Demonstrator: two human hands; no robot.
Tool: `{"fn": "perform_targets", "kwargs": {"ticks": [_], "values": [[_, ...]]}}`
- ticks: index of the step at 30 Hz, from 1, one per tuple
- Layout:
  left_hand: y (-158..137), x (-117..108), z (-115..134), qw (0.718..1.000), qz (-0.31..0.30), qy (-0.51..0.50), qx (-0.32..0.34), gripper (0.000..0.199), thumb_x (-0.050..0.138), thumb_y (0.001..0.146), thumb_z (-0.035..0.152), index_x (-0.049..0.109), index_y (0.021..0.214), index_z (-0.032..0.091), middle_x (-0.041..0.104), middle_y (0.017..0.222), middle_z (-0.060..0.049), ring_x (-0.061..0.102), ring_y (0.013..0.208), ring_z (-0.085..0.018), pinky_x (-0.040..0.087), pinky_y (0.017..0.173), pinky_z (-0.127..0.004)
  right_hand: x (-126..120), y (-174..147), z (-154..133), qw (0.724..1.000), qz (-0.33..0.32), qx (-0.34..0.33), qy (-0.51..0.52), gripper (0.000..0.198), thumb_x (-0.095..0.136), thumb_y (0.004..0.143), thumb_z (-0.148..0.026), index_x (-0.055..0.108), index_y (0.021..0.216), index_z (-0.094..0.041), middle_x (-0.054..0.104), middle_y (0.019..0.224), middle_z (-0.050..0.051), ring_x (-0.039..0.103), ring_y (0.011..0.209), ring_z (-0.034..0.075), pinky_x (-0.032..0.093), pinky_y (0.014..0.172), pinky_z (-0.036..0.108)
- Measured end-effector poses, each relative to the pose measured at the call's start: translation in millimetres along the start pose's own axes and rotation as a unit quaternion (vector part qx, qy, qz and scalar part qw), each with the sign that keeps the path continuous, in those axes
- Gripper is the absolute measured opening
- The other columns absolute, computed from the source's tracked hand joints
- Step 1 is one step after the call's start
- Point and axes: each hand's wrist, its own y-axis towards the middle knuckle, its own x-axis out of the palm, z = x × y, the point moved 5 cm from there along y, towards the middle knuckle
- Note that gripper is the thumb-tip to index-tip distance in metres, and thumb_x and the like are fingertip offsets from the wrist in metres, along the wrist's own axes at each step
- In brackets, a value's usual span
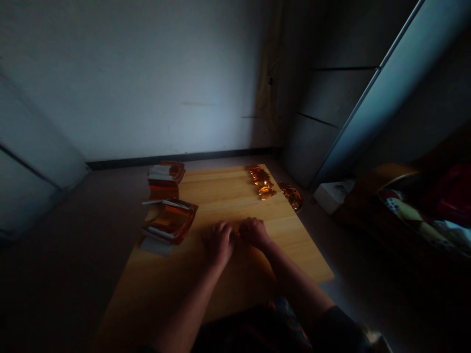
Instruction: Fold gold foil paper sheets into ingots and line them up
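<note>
My left hand (220,241) and my right hand (254,232) are close together over the middle of a wooden table. Both have curled fingers, slightly blurred. Between them shows a small orange-brown piece of foil paper (236,231), mostly hidden by the fingers. To the left of my hands lie stacks of shiny orange-gold foil paper (172,218) with whitish edges. More foil sheets (164,189) are piled behind these. A row of folded gold foil pieces (265,189) sits near the far right corner, beyond my right hand.
The wooden table (217,189) stands before a pale wall (165,98). Past its right edge, a container of gold foil pieces (292,196) is low down. Further right are a white box (333,194), a tall cabinet (331,98) and a wooden-armed seat (390,171) with cloth. The light is dim.
</note>
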Motion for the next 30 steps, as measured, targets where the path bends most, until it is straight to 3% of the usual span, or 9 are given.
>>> {"fn": "perform_targets", "kwargs": {"ticks": [4,10,15,20,25,30], "values": [[-3,0,1,1.000,-0.007,0.008,0.009,0.016,0.048,0.083,0.022,0.061,0.093,0.024,0.057,0.123,-0.007,0.050,0.109,-0.029,0.033,0.092,-0.062,3,0,4,1.000,0.012,-0.010,0.011,0.016,0.057,0.075,-0.016,0.070,0.082,-0.023,0.068,0.091,0.002,0.060,0.087,0.017,0.038,0.077,0.025],[-2,2,0,0.999,0.008,0.009,0.047,0.025,0.045,0.083,0.016,0.061,0.098,0.028,0.057,0.125,-0.006,0.048,0.113,-0.029,0.023,0.096,-0.070,-2,-6,11,0.994,0.018,-0.096,0.049,0.019,0.055,0.080,-0.016,0.069,0.091,-0.023,0.064,0.098,0.003,0.057,0.090,0.015,0.038,0.079,0.024],[12,-3,-7,0.992,0.002,0.009,0.123,0.027,0.048,0.079,0.011,0.066,0.088,0.029,0.054,0.131,-0.003,0.039,0.126,-0.029,0.019,0.099,-0.069,-4,-17,4,0.990,-0.006,-0.138,-0.003,0.015,0.054,0.087,-0.025,0.069,0.089,-0.024,0.061,0.097,0.004,0.052,0.090,0.017,0.036,0.078,0.027],[13,-17,-8,0.976,0.019,0.038,0.212,0.028,0.048,0.078,0.009,0.069,0.079,0.028,0.057,0.127,-0.003,0.043,0.123,-0.027,0.015,0.105,-0.064,-2,-23,-5,0.989,0.000,-0.147,0.000,0.013,0.056,0.087,-0.027,0.068,0.091,-0.024,0.061,0.097,0.005,0.050,0.092,0.018,0.034,0.078,0.028],[1,-17,-12,0.970,-0.003,0.030,0.241,0.032,0.046,0.082,0.012,0.069,0.097,0.029,0.065,0.111,-0.005,0.055,0.105,-0.023,0.028,0.104,-0.054,1,-23,-1,0.989,0.004,-0.145,0.009,0.016,0.055,0.088,-0.026,0.069,0.095,-0.027,0.061,0.099,0.004,0.051,0.091,0.017,0.034,0.078,0.027],[-8,-21,-15,0.966,-0.019,0.028,0.257,0.043,0.044,0.083,0.011,0.061,0.111,0.039,0.064,0.113,-0.001,0.056,0.104,-0.021,0.010,0.109,-0.061,0,-23,-1,0.988,-0.012,-0.152,-0.014,0.020,0.052,0.090,-0.031,0.069,0.101,-0.031,0.060,0.104,0.004,0.049,0.094,0.018,0.034,0.080,0.029]]}}
